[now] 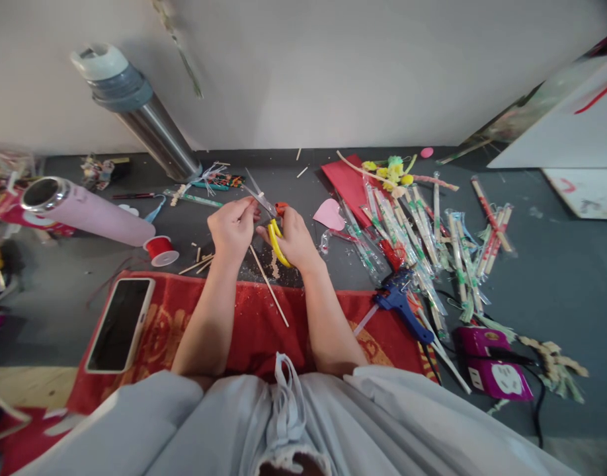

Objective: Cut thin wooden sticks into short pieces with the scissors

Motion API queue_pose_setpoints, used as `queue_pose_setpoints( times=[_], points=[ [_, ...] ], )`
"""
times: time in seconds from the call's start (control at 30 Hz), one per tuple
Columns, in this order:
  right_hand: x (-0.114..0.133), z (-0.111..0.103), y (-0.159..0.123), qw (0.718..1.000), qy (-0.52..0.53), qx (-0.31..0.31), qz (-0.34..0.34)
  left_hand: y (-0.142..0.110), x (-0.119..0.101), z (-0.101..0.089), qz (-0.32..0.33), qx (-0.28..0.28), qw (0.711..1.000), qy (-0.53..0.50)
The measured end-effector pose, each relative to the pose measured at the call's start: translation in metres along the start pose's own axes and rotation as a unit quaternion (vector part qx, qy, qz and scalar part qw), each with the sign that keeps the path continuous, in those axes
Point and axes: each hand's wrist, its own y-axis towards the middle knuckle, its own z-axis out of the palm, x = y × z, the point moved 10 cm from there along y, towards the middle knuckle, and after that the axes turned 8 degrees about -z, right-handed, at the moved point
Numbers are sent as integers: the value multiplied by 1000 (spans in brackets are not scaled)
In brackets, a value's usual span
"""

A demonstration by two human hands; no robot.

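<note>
Grey table point(546, 268) against a pale wall point(333, 73), red cloth point(271, 344) along its near edge; right hand point(298, 243) curled round scissors point(276, 243); left hand point(231, 226) pinched together, on what I cannot tell.

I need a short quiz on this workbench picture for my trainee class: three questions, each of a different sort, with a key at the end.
1. Open question: Which of the person's hands holds the scissors?

2. True or false: The phone lies on the red cloth with its screen facing up.

3. Put in order, from left to right in the picture: glue gun, spool, paper heart.

Key:
1. The right hand.
2. True.
3. Spool, paper heart, glue gun.
</note>
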Motion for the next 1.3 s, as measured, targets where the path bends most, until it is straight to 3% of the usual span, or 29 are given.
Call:
queue_pose_setpoints(
  times=[0.37,0.73,0.97,1.3],
  points=[
    [5,3,1,1000,16,0,-4,-5,-5,-5,-5,-42,999,22],
    [0,17,0,999,26,29,12,-5,0,1,-56,-22,998,-8],
    [-2,14,0,1000,18,7,0,-9,9,11,-85,1,996,-34],
    [2,3,0,999,8,27,15,4,-5,4,6,42,999,13]
  ],
)
